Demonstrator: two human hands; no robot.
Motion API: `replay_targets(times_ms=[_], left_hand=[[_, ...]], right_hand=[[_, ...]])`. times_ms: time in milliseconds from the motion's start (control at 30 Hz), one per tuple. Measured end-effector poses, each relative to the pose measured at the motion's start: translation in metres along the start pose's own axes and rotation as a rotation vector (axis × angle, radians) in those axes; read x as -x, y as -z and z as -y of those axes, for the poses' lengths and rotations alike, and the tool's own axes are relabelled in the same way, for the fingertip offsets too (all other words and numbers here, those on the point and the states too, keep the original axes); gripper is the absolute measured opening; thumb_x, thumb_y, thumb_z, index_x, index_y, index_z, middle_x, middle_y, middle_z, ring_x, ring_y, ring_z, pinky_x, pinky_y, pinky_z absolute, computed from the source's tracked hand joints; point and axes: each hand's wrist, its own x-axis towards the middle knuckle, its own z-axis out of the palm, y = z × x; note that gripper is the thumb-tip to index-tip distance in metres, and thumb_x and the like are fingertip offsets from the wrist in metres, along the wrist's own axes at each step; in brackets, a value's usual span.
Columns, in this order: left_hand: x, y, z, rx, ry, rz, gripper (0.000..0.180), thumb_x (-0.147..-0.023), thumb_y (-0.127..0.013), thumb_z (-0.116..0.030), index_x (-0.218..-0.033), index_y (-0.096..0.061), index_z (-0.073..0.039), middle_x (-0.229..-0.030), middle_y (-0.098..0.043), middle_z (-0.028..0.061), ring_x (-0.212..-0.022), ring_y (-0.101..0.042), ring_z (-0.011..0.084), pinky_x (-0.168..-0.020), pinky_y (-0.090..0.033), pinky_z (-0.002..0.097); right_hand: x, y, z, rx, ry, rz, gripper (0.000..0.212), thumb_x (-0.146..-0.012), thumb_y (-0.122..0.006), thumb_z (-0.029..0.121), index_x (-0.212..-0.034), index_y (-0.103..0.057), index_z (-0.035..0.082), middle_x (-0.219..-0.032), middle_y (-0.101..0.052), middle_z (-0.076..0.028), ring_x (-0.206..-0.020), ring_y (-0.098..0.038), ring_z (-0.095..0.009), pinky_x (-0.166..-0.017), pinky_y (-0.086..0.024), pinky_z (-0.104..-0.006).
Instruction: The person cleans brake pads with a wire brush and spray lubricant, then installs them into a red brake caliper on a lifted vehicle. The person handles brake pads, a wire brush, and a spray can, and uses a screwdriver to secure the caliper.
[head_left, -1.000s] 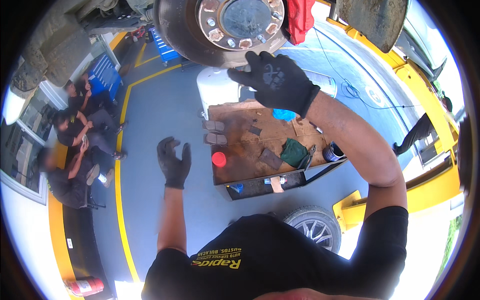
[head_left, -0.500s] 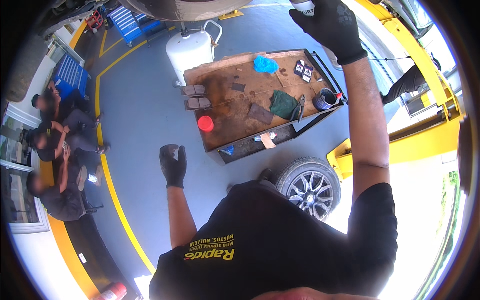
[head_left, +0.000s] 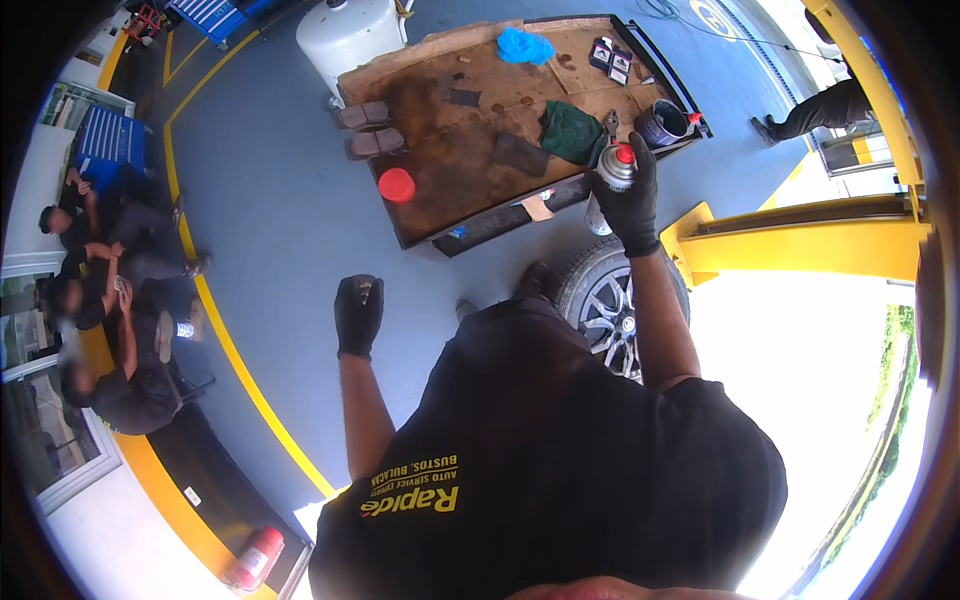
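Observation:
My right hand [head_left: 630,210], in a black glove, is wrapped round an aerosol can [head_left: 620,172] with a red top. The can stands roughly upright beside the cart's near right edge. Gloved in black too, my left hand [head_left: 359,318] hangs over the floor with its fingers curled. A small pale spot shows between those fingers, too small to name. On the stained brown top of the cart [head_left: 450,190] lie a round red lid [head_left: 397,185], brake pads [head_left: 372,142], a green cloth [head_left: 572,132] and pliers [head_left: 610,125], partly behind the can.
An open tin [head_left: 660,122] and a crumpled blue glove or cloth [head_left: 525,46] are on the cart. A wheel [head_left: 608,315] lies near my right forearm, beside a yellow lift arm [head_left: 800,250]. Several people sit at left; another person's leg [head_left: 825,112] shows at right.
My right hand has come down from high overhead with the aerosol can, to beside the cart. My left hand's fingers have curled in. The view has shifted, so the cart appears higher.

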Motion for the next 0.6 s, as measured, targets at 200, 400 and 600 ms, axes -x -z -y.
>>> replay_targets(times_ms=[200,400,600], left_hand=[[-0.006,-0.02,-0.011,0.019,-0.068,0.067,0.017,-0.095,-0.072,-0.018,-0.102,-0.066,-0.004,-0.097,-0.07,0.0152,-0.087,-0.07,0.0312,-0.079,-0.058,0.04],[-0.087,-0.003,-0.098,0.064,-0.236,-0.045,0.013,-0.095,-0.071,-0.014,-0.102,-0.067,-0.004,-0.099,-0.071,0.0144,-0.089,-0.071,0.0304,-0.081,-0.058,0.0391],[-0.096,0.072,-0.163,-0.118,-0.34,-0.293,0.013,-0.091,-0.074,-0.006,-0.103,-0.07,-0.004,-0.1,-0.074,0.0127,-0.094,-0.074,0.0278,-0.084,-0.059,0.0349]], right_hand=[[-0.059,-0.012,-0.026,-0.096,-0.08,-0.207,0.113,-0.07,-0.096,0.017,-0.157,-0.025,0.0,-0.135,-0.05,-0.016,-0.126,-0.054,-0.028,-0.107,-0.046,-0.0416],[-0.141,-0.122,-0.07,-0.186,-0.07,-0.022,0.108,-0.074,-0.094,0.031,-0.156,-0.031,-0.003,-0.147,-0.047,-0.025,-0.134,-0.052,-0.037,-0.11,-0.045,-0.0458],[-0.157,-0.123,-0.096,-0.411,-0.02,0.177,0.096,-0.083,-0.088,0.017,-0.159,-0.03,0.006,-0.146,-0.054,-0.017,-0.135,-0.055,-0.029,-0.108,-0.049,-0.0432]])
